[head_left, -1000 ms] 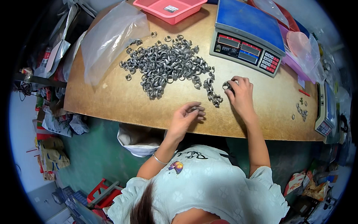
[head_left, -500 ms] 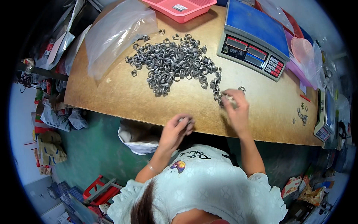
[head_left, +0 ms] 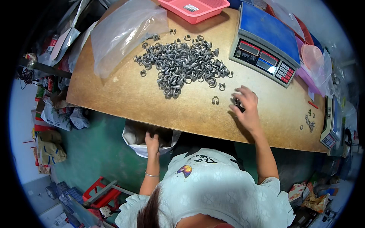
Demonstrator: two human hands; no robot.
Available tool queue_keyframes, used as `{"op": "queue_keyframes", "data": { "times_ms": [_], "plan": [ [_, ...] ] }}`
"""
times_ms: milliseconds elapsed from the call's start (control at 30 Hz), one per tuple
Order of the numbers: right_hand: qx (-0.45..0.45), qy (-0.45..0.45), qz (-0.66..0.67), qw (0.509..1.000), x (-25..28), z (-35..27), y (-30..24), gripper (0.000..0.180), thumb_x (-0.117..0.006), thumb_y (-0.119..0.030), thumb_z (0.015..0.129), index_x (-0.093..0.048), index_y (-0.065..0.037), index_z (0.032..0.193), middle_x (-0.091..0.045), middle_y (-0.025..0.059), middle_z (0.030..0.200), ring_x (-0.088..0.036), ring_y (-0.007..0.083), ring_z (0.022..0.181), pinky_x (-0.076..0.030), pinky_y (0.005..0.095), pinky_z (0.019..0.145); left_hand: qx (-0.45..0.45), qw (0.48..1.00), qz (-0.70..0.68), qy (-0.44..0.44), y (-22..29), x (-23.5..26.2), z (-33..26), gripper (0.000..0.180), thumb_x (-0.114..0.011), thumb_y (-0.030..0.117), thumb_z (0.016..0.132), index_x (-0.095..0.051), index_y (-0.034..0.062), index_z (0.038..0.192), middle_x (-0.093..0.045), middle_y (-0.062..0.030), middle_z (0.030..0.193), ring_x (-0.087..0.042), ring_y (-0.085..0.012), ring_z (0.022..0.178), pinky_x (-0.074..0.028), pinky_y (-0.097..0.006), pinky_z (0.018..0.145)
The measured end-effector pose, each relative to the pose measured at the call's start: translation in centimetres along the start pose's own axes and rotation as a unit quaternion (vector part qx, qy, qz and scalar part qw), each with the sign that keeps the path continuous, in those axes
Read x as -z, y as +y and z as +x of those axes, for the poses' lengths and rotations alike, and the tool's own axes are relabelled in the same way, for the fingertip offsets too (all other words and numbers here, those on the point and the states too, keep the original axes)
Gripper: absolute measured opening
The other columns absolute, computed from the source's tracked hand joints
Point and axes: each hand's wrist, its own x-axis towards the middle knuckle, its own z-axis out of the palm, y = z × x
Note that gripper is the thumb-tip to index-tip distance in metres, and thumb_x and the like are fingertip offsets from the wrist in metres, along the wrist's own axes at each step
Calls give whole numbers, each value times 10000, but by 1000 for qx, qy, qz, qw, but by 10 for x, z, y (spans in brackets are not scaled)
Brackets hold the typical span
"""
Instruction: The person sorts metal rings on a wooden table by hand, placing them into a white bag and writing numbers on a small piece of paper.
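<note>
Grey rings (head_left: 184, 62) are lying heaped between the front and far edges of the table (head_left: 125, 97). Toward the front edge, the right hand (head_left: 247, 104) is curling over a few more; I cannot tell whether it is gripping them. Below that edge, the left hand (head_left: 152, 143) is reaching over a white sack (head_left: 141, 150), its grip unclear.

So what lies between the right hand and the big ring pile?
The head view shows a few loose grey rings on the tabletop between right hand and pile.
</note>
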Motion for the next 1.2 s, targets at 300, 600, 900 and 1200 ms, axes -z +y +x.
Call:
{"op": "queue_keyframes", "data": {
  "times_ms": [300, 600, 900, 1200],
  "plan": [
    [-78, -6, -40, 996, -25, 63, 18, 222, -642, -90, 727, -560, 2, 912, -549, 145, 918, -495, 304, 920, -386, 381, 806, -428, 888, 108, -127, 146, -86, -109, 335, -550, -34, 778, -498, 19, 1104, -450, -123, 1101, -480, -199, 897, -403, -290, 773],
    [9, 20, 35, 999, -19, 45, -7, 240, -627, -71, 724, -549, -20, 945, -520, 142, 940, -512, 311, 880, -426, 383, 772, -486, 782, 345, -183, 180, -176, -72, 376, -640, 65, 730, -528, 26, 1087, -452, -164, 1107, -443, -330, 976, -386, -403, 833],
    [-10, -70, 212, 975, -6, 22, -44, 265, -620, -65, 733, -548, -6, 981, -515, 162, 978, -521, 318, 935, -442, 368, 791, -50, 900, -226, -369, 181, -121, -98, 204, -513, 130, 883, -516, -2, 1040, -518, -97, 1002, -528, -202, 830, -440, -332, 751],
    [-92, 69, 54, 992, -11, 28, -19, 292, -635, -90, 743, -572, -13, 1017, -540, 147, 1096, -501, 295, 982, -405, 373, 853, 100, 893, -106, -426, 126, -23, -83, 188, -493, 160, 901, -564, -9, 859, -537, -64, 701, -420, -59, 553, -288, -170, 432]
  ]
}}
